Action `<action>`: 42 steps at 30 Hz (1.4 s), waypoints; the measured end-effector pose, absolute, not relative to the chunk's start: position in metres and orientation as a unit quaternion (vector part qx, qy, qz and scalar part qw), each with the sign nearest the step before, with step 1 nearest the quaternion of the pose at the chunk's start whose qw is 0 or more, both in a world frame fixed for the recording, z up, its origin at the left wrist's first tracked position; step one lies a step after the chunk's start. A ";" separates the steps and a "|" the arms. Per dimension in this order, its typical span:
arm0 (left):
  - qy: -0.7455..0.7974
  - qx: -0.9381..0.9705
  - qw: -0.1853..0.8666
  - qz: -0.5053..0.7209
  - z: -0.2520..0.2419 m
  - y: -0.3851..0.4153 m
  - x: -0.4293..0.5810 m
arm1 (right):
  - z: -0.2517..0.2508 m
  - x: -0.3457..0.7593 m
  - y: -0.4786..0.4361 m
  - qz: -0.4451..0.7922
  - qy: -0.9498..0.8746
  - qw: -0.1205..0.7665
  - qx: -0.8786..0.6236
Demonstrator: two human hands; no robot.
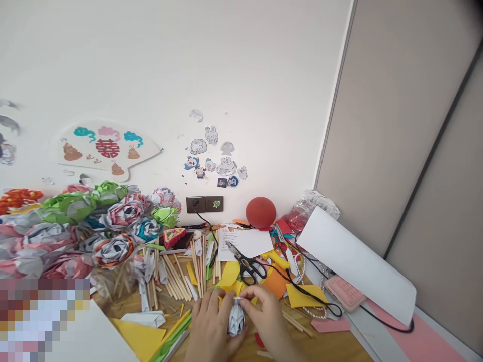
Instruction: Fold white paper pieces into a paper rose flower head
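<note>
A small folded white and grey paper piece (236,319) is held between both hands, low in the middle of the head view. My left hand (212,322) wraps round its left side with curled fingers. From the right, my right hand (264,314) pinches its top edge with thumb and forefinger. Yellow paper (229,275) lies just behind the fingers. Black-handled scissors (249,267) rest beyond the hands on the littered wooden table (332,347). The underside of the folded piece is hidden by my left hand.
Many folded paper flowers (123,213) are heaped at the left. Wooden sticks (175,279) lie behind my left hand. A yellow glue gun (277,260) with a black cable, a red balloon (261,213), a pink calculator-like device (345,292) and a white sheet (354,261) are at the right.
</note>
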State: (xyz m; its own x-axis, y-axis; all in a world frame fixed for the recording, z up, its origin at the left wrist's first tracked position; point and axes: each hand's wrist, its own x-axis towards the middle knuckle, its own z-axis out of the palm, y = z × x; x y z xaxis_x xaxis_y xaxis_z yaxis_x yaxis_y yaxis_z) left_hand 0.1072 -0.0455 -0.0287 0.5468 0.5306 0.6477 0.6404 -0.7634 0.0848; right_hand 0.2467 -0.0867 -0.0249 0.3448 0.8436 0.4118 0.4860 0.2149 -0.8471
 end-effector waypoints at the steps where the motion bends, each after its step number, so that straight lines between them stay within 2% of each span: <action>1: -0.338 -0.875 0.076 -0.338 -0.027 -0.046 0.108 | -0.026 0.246 -0.087 0.128 -0.568 0.551 -0.598; 6: -0.352 -0.871 0.054 -0.337 -0.019 -0.051 0.107 | -0.022 0.246 -0.093 -0.041 -0.681 0.520 -0.515; 10: -0.351 -0.873 0.057 -0.332 -0.015 -0.052 0.106 | -0.013 0.246 -0.099 -0.080 -0.736 0.484 -0.467; 16: -0.313 -0.865 0.090 -0.381 -0.016 -0.047 0.105 | -0.011 0.243 -0.103 0.010 -0.696 0.529 -0.485; 21: -0.308 -0.870 0.085 -0.377 -0.019 -0.044 0.103 | -0.010 0.238 -0.105 0.032 -0.716 0.505 -0.481; 25: -0.327 -0.865 0.039 -0.380 -0.018 -0.044 0.103 | -0.008 0.238 -0.107 0.041 -0.712 0.515 -0.475; 28: -0.358 -0.851 -0.031 -0.384 -0.017 -0.042 0.103 | -0.010 0.243 -0.103 0.070 -0.658 0.562 -0.497; 31: -0.370 -0.835 -0.059 -0.403 -0.019 -0.037 0.102 | -0.015 0.249 -0.096 0.143 -0.569 0.611 -0.532; 34: -0.363 -0.828 -0.017 -0.427 -0.021 -0.031 0.100 | -0.020 0.251 -0.090 0.250 -0.518 0.614 -0.541; 36: -0.341 -0.836 0.002 -0.431 -0.021 -0.030 0.099 | -0.020 0.250 -0.089 0.275 -0.518 0.610 -0.533; 38: -0.318 -0.846 -0.028 -0.426 -0.019 -0.032 0.099 | -0.019 0.248 -0.090 0.261 -0.533 0.610 -0.526; 42: -0.327 -0.835 -0.161 -0.412 -0.015 -0.041 0.105 | -0.017 0.246 -0.092 0.204 -0.556 0.598 -0.540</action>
